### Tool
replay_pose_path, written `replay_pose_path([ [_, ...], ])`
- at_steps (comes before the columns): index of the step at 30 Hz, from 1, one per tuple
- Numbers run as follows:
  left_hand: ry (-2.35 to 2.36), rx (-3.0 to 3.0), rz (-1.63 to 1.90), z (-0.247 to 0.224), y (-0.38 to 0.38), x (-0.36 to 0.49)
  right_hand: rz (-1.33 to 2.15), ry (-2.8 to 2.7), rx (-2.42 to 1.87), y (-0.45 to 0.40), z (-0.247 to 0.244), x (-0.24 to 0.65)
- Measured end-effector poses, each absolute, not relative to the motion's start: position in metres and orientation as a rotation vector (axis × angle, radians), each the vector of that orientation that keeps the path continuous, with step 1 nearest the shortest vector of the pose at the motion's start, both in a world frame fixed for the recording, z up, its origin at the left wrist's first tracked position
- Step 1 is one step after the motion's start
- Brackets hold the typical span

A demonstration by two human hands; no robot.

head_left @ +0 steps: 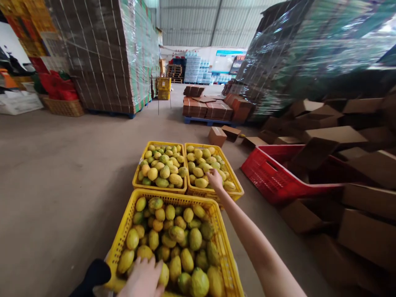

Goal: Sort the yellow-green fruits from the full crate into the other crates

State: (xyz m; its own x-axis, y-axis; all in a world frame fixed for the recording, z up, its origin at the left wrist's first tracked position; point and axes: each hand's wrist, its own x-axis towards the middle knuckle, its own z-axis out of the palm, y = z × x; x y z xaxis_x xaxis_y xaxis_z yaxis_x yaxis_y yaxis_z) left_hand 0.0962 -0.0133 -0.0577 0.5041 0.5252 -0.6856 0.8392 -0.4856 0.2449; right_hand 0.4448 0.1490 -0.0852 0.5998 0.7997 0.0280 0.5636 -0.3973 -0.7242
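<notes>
Yellow-green lemons fill the near yellow crate (227, 247). My left hand (144, 276) is low in the view over its front part, with a lemon (163, 275) between its thumb and fingers. Stretched forward, my right hand (215, 179) is over the back right crate (236, 187). Its fingers are bent together at a lemon (206, 167) there, and the fingertips partly hide the contact. Beside that crate stands the back left crate (136, 175), also full of lemons.
To the right, a red crate (266, 177) leans among a heap of open cardboard boxes (368, 222). Ahead, flattened cartons (219, 110) lie on a blue pallet (201, 121). Tall wrapped stacks (95, 57) rise on both sides. A small box (217, 136) sits behind the crates.
</notes>
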Motion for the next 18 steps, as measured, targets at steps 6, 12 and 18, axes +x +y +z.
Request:
replay_pose_path([
  [6, 1.024, 2.343, -0.6, -0.053, -0.025, 0.084, 0.68, -1.105, -2.066, 0.036, -0.103, 0.413],
  [12, 1.023, 2.436, -0.598, -0.078, -0.014, 0.069, 0.929, -1.433, -2.077, -0.051, -0.086, 0.391],
  [18, 1.066, 2.303, -0.634, -0.088, -0.01, 0.058, 0.989, -1.786, -2.096, -0.09, -0.064, 0.355],
])
